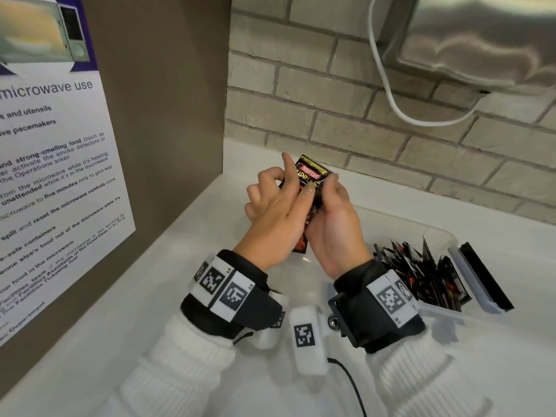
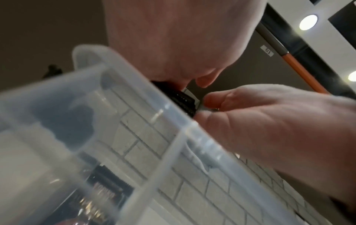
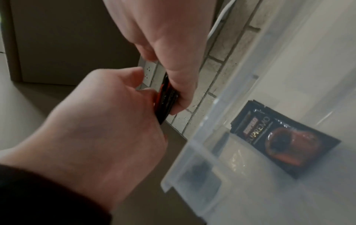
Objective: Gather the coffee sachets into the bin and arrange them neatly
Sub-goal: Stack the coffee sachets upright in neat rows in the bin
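Note:
Both hands hold a small stack of black coffee sachets [image 1: 311,176] upright above the left end of the clear plastic bin [image 1: 391,224]. My left hand [image 1: 270,206] pinches the stack's left edge, index finger pointing up. On the right side, my right hand [image 1: 331,212] wraps around the stack. The right wrist view shows the stack [image 3: 165,99] edge-on between my right hand [image 3: 169,64] and left hand [image 3: 115,118]. A heap of loose sachets [image 1: 421,272] lies jumbled in the bin's right end. One sachet [image 3: 279,134] lies flat behind the bin wall [image 3: 221,137].
The bin stands on a white counter [image 1: 150,296] against a brick wall [image 1: 361,100]. A brown panel with a microwave notice [image 1: 54,176] closes the left side. A metal dispenser [image 1: 481,40] and white cable [image 1: 391,94] hang above right. A black clip [image 1: 487,275] is on the bin's right end.

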`<state>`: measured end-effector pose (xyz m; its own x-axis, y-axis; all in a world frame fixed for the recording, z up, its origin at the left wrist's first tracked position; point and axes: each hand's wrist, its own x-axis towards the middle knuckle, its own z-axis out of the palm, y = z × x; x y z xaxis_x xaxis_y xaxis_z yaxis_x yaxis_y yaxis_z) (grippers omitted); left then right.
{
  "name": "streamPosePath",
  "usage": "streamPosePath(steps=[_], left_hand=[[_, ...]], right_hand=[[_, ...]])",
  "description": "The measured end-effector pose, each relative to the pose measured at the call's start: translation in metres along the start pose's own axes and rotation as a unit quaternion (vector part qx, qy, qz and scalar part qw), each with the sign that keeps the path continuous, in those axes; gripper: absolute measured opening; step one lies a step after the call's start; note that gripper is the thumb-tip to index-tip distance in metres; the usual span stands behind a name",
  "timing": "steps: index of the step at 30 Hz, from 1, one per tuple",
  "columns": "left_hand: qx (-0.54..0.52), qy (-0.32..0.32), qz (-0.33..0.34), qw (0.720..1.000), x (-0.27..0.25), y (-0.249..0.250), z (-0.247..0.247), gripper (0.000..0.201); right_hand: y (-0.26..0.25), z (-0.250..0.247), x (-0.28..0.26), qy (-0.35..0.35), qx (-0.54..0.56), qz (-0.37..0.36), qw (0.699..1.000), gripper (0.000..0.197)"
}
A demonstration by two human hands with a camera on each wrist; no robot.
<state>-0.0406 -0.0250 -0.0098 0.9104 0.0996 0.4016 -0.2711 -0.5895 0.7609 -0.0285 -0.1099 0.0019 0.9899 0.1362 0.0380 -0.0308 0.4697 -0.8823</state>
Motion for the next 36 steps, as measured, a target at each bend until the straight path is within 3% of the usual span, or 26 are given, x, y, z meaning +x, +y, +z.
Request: streamPosePath(steps=[3,5,6,8,9,10,11,12,14,15,16,18,20,21,23,24,28,32,36], left_hand=[[-0.042,-0.010,-0.026,0.999,0.004,0.000,-0.008,0.054],[-0.181,-0.010,-0.084,0.980,0.008,-0.003,-0.012,0.064],[-0.299,-0.030,-0.117,0.947,0.008,-0.002,-0.015,0.066],[-0.506,-0.106,-0.177,0.837,0.007,0.000,-0.018,0.051],[-0.559,-0.134,-0.212,0.790,0.006,0.001,-0.018,0.041],[-0.587,-0.155,-0.241,0.757,0.004,0.003,-0.018,0.036],[-0.595,-0.166,-0.255,0.744,0.004,0.003,-0.018,0.034],[-0.594,-0.176,-0.255,0.743,0.003,0.003,-0.017,0.035],[-0.575,-0.187,-0.247,0.757,0.003,0.001,-0.017,0.038],[-0.566,-0.191,-0.245,0.763,0.003,0.001,-0.018,0.038],[-0.561,-0.195,-0.244,0.766,0.003,0.001,-0.020,0.038],[-0.561,-0.199,-0.236,0.768,0.003,0.000,-0.022,0.040],[-0.561,-0.209,-0.227,0.768,0.002,-0.001,-0.024,0.044],[-0.565,-0.221,-0.221,0.764,0.002,-0.002,-0.024,0.048],[-0.575,-0.245,-0.211,0.751,0.001,-0.002,-0.025,0.058],[-0.578,-0.253,-0.212,0.747,0.001,-0.002,-0.024,0.060],[-0.568,-0.260,-0.211,0.752,0.002,-0.004,-0.020,0.041],[-0.558,-0.254,-0.197,0.765,0.003,-0.006,-0.022,0.022],[-0.515,-0.238,-0.198,0.799,0.004,-0.006,-0.023,0.017]], right_hand=[[-0.001,-0.007,0.002,-0.013,-0.065,-0.030,0.997,0.037],[-0.004,-0.013,0.001,-0.041,-0.051,-0.026,0.998,0.041],[-0.006,-0.013,0.000,-0.059,-0.043,-0.018,0.997,0.042],[-0.007,-0.013,-0.003,-0.087,-0.041,-0.005,0.995,0.043],[-0.007,-0.012,-0.004,-0.091,-0.054,-0.003,0.994,0.042],[-0.007,-0.011,-0.004,-0.085,-0.089,-0.007,0.992,0.040],[-0.007,-0.009,-0.003,-0.067,-0.154,-0.023,0.985,0.037],[-0.008,-0.008,-0.001,-0.041,-0.258,-0.050,0.964,0.036],[-0.011,-0.009,0.003,0.010,-0.481,-0.112,0.869,0.049],[-0.014,-0.011,0.004,0.030,-0.549,-0.143,0.823,0.059],[-0.019,-0.010,0.000,0.032,-0.579,-0.168,0.797,0.065],[-0.032,-0.011,-0.008,-0.033,-0.590,-0.201,0.781,0.070],[-0.041,-0.008,-0.018,-0.142,-0.595,-0.182,0.770,0.081],[-0.043,-0.006,-0.022,-0.174,-0.618,-0.170,0.748,0.089],[-0.041,-0.004,-0.022,-0.183,-0.681,-0.157,0.691,0.103],[-0.039,-0.003,-0.021,-0.171,-0.698,-0.149,0.679,0.105],[-0.035,-0.001,-0.018,-0.129,-0.688,-0.167,0.694,0.097],[-0.034,-0.004,-0.016,-0.134,-0.682,-0.152,0.703,0.114],[-0.032,-0.006,-0.013,-0.117,-0.693,-0.177,0.689,0.092]])
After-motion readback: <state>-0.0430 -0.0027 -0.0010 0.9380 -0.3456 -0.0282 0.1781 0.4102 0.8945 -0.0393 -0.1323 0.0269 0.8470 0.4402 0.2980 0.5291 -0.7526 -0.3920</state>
